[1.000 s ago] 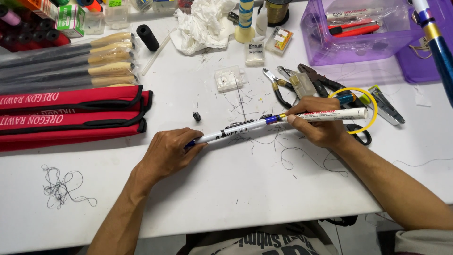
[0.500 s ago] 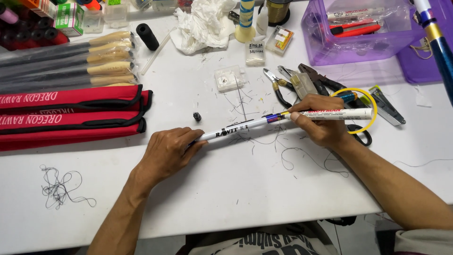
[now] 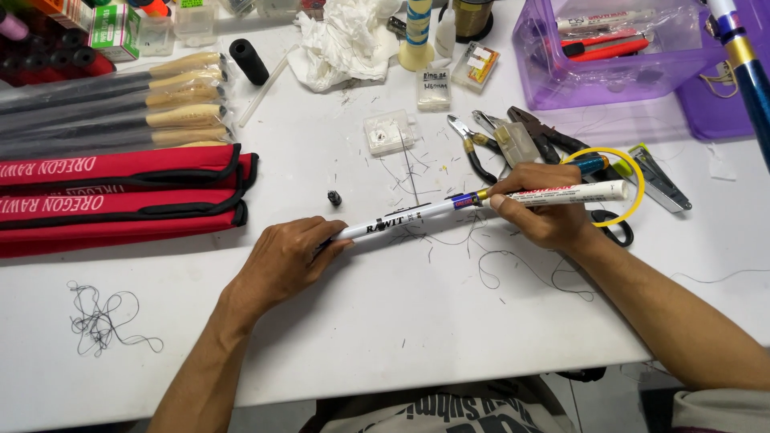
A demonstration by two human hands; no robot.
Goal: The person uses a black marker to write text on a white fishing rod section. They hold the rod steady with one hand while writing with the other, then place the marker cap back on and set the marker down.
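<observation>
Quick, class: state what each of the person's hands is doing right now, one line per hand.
Left hand: closed on the white rod section, steadying it.
Right hand: closed on a white paint marker, tip at the rod's blue band.

Red fabric cases (image 3: 120, 200) lie left of the hands, tangled thread (image 3: 100, 321) nearer, pliers (image 3: 473, 144) and purple bin (image 3: 609, 60) beyond.

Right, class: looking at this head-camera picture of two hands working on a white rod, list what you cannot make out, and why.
- Head view: the left end of the white rod is hidden under the left hand.
- The tip of the white paint marker is hidden behind the right hand's fingers.
- The blue rod at upper right is cut off by the frame edge.
- The small black piece on the white table is too small to identify.
</observation>
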